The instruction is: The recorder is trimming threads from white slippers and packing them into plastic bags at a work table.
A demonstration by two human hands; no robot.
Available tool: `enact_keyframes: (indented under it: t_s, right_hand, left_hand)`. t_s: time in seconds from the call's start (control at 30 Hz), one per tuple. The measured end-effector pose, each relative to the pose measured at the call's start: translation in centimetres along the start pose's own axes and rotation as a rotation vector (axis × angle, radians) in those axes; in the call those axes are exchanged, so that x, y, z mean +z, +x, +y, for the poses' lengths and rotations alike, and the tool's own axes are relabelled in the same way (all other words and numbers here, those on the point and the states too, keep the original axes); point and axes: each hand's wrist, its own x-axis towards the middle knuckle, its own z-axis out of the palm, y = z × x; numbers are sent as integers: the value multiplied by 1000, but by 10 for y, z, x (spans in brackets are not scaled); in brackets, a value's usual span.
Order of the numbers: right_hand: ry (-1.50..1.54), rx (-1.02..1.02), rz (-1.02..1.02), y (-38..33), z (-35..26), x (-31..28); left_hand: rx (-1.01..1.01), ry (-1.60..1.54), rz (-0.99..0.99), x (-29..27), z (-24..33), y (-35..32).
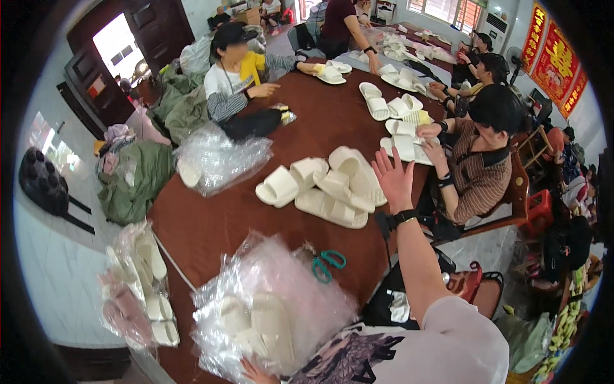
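Observation:
My right hand (395,179) is raised, palm showing and fingers spread, holding nothing. Just left of it, several cream slippers (332,185) lie piled on the brown table. Low in the picture, my left hand (257,372) is partly cut off by the lower edge; its visible fingers are stretched out beside a pair of cream slippers (272,326). That pair lies on or within a heap of clear plastic bags (256,275) near my body; which one I cannot tell. Teal-handled scissors (328,265) rest between the bags and the slipper pile.
Bagged slippers (150,281) lie along the table's left edge. Beyond them sits another clear bag bundle (220,157). A person in a striped shirt (483,160) handles slippers (406,141) at the right; another person (236,77) works across the brown table (211,224).

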Motion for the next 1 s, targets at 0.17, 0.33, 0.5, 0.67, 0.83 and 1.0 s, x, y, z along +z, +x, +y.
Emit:
enact_keyframes:
  t_s: [0.17, 0.33, 0.5, 0.67, 0.83, 1.0]
  right_hand:
    - [95, -70, 62, 83, -32, -37]
    - [106, -159, 40, 152, -36, -63]
    - [146, -198, 114, 205, -44, -87]
    - [164, -295, 149, 246, -50, -86]
    - [44, -378, 67, 275, -60, -84]
    - [61, -362, 136, 285, -57, -105]
  left_hand:
    - [25, -139, 99, -22, 26, 65]
    - [12, -107, 110, -63, 16, 120]
    - [1, -76, 145, -100, -2, 180]
    - [5, -65, 197, -131, -10, 256]
    - [58, -80, 181, -142, -4, 291]
    - [103, -124, 193, -151, 16, 337]
